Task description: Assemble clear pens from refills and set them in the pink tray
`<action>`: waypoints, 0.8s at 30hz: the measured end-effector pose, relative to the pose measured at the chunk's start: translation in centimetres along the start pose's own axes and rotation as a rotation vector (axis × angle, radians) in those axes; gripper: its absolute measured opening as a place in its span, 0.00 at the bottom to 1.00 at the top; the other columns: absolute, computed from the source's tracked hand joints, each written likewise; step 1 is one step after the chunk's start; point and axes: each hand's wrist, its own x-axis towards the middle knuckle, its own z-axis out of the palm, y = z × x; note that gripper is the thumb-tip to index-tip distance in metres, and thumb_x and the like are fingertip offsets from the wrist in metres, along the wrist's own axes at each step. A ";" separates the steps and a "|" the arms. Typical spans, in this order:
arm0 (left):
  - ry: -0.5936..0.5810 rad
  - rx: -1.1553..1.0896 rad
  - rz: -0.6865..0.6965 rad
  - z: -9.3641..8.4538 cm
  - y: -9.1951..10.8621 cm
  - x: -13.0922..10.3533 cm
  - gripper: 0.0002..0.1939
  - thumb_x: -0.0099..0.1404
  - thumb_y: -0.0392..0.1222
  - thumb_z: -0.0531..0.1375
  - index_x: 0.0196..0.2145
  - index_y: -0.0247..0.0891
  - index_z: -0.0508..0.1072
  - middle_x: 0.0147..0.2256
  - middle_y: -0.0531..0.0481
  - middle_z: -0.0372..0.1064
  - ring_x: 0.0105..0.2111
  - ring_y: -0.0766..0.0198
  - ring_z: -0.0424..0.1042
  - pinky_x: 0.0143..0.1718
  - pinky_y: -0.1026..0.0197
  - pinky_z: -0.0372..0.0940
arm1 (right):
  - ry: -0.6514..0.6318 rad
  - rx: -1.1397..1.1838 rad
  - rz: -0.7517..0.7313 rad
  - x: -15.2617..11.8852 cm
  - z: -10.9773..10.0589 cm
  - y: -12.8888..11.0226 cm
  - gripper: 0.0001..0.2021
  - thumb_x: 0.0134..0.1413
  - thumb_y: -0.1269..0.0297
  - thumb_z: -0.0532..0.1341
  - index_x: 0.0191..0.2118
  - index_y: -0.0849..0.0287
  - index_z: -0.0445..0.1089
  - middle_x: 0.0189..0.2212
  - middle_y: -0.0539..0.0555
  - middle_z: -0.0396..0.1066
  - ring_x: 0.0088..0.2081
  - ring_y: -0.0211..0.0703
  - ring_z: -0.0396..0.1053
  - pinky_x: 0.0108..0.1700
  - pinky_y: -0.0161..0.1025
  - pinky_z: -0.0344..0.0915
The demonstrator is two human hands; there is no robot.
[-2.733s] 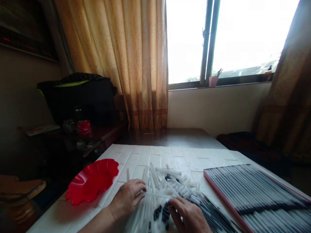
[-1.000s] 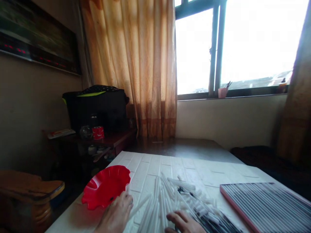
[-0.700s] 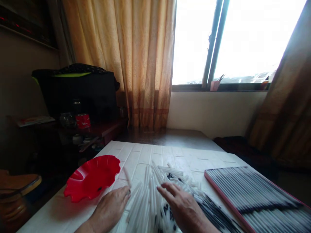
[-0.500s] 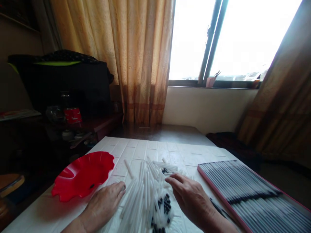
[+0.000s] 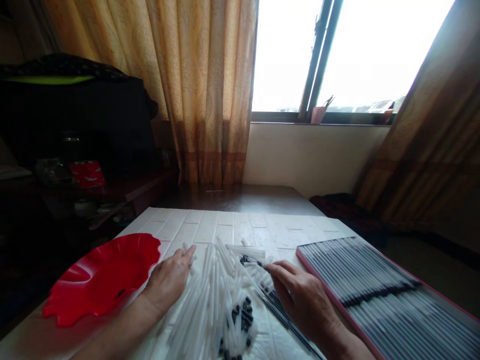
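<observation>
Looks like the translucent tubes (image 5: pixel 210 285) and black caps (image 5: pixel 245 316) sit mid-table for easy reach, left hand (image 5: pixel 169 276) touching one tube, right hand (image 5: pixel 302 294) curled, can't tell if either's gripping.

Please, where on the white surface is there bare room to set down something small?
On its far strip, between the dark table and the pale tubes. Crowded: between the left hand and right hand, with tubes and black pieces.
</observation>
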 end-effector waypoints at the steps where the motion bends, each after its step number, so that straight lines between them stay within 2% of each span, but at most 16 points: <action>1: -0.018 0.012 -0.018 0.3 -0.1 0.5 0.17 0.74 0.40 0.58 0.59 0.37 0.67 0.50 0.43 0.72 0.44 0.54 0.77 0.44 0.48 0.73 | 0.008 0.002 0.005 -0.1 -0.3 0.5 0.15 0.66 0.72 0.51 0.45 0.59 0.74 0.38 0.57 0.79 0.35 0.45 0.79 0.36 0.38 0.73; 4: -0.064 0.015 -0.003 0.9 -0.5 1.5 0.16 0.71 0.45 0.62 0.53 0.37 0.71 0.52 0.44 0.71 0.45 0.55 0.75 0.45 0.48 0.72 | 0.049 -0.008 0.008 -0.2 -0.9 1.8 0.14 0.67 0.71 0.51 0.45 0.58 0.74 0.38 0.56 0.79 0.36 0.45 0.79 0.38 0.39 0.73; 8: -0.094 -0.033 0.104 1.3 -0.7 1.4 0.10 0.74 0.38 0.57 0.49 0.38 0.74 0.48 0.46 0.73 0.46 0.56 0.75 0.48 0.50 0.70 | 0.119 -0.019 0.006 0.0 -1.2 2.8 0.13 0.67 0.70 0.52 0.45 0.57 0.74 0.38 0.55 0.80 0.37 0.44 0.79 0.52 0.44 0.70; 10: -0.103 -0.065 0.149 1.5 -0.8 1.2 0.14 0.73 0.32 0.52 0.49 0.41 0.75 0.47 0.47 0.74 0.46 0.57 0.76 0.49 0.54 0.68 | 0.123 -0.014 0.011 0.1 -1.1 2.9 0.13 0.67 0.71 0.52 0.45 0.57 0.74 0.38 0.55 0.80 0.37 0.44 0.79 0.55 0.46 0.68; 12: -0.104 -0.089 0.165 1.7 -1.0 1.0 0.20 0.71 0.30 0.51 0.54 0.43 0.74 0.49 0.47 0.74 0.47 0.56 0.76 0.50 0.55 0.67 | 0.122 -0.010 0.019 0.0 -1.1 2.9 0.13 0.67 0.71 0.52 0.45 0.57 0.74 0.38 0.55 0.80 0.38 0.45 0.79 0.55 0.47 0.68; 15: -0.098 -0.113 0.159 2.0 -1.5 1.0 0.25 0.69 0.33 0.49 0.60 0.43 0.69 0.52 0.44 0.73 0.50 0.51 0.76 0.52 0.51 0.67 | 0.124 -0.015 0.029 -0.4 -1.2 3.2 0.13 0.67 0.71 0.51 0.45 0.58 0.74 0.39 0.56 0.80 0.37 0.45 0.79 0.53 0.47 0.69; 19: -0.088 -0.137 0.135 2.2 -1.8 1.4 0.25 0.69 0.39 0.47 0.59 0.39 0.71 0.53 0.40 0.74 0.51 0.45 0.76 0.51 0.46 0.67 | 0.085 -0.017 0.079 -1.4 -1.2 3.6 0.14 0.67 0.70 0.50 0.44 0.58 0.74 0.37 0.57 0.80 0.35 0.46 0.79 0.45 0.41 0.71; 24: -0.070 -0.163 0.109 2.1 -2.0 1.5 0.26 0.68 0.42 0.46 0.58 0.36 0.71 0.51 0.36 0.75 0.48 0.41 0.76 0.50 0.42 0.66 | -0.113 0.054 0.211 -2.4 -0.7 3.0 0.11 0.64 0.68 0.54 0.39 0.56 0.75 0.32 0.53 0.77 0.33 0.45 0.77 0.35 0.36 0.67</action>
